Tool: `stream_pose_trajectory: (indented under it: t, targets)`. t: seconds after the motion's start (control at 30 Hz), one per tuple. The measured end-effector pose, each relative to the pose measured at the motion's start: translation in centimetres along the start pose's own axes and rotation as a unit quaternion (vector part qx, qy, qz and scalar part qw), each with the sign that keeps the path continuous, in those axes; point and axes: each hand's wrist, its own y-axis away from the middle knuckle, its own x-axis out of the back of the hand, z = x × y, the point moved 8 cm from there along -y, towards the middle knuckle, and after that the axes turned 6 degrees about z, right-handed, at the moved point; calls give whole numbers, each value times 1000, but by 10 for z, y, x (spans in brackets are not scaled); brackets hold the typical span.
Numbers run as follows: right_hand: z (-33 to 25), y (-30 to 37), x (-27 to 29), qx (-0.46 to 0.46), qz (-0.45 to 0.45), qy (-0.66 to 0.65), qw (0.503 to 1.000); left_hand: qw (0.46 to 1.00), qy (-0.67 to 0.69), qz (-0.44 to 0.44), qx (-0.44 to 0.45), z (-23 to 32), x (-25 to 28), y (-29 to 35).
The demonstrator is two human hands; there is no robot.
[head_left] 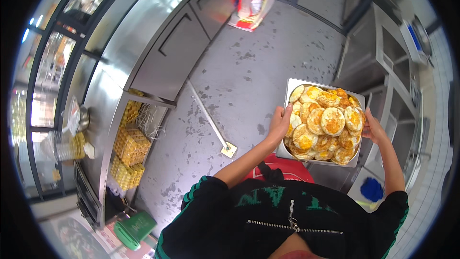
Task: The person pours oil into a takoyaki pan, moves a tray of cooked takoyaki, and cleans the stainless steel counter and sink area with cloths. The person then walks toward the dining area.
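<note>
A rectangular metal tray (360, 101) is held up in front of me, to the right of the middle of the view. Fried eggs (326, 124), browned and yellow, are heaped in it up to the rim. My left hand (280, 123) grips the tray's left side, its thumb over the rim. On the opposite side, my right hand (373, 128) is closed on the tray's edge. The fingers of both hands are partly hidden under or behind the tray.
Stainless steel counters (167, 43) run along the left, with stacked egg trays (130, 146) below. A pole (206, 112) lies on the grey floor. A green bin (135, 229) stands at lower left. Red and white sacks (251, 7) lie ahead. Steel sinks (395, 100) line the right.
</note>
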Motion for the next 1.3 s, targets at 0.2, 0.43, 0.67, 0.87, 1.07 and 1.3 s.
stream_pose_trajectory:
  t: [0.2,0.43,0.67,0.87,1.07,1.3]
  targets:
    - [-163,-99,-117,56,-96,102,989,989,43,136,26,22,114,-89]
    - [-378,-192,-275,103,-178,223,953,941,178,288,5,85,229,-183]
    - [-565,-215,-479,171,-281,309,893,889,254,382,1,132,364,-272]
    - [-693,-222,-680,181,-293,346,873,850,239,468,-37,172,530,-353]
    - [-807,-208,-872,231,-366,370,822,811,308,496,-30,203,679,-426]
    - [-922,-211,-1080,270,-403,477,733,765,376,519,-65,234,806,-505]
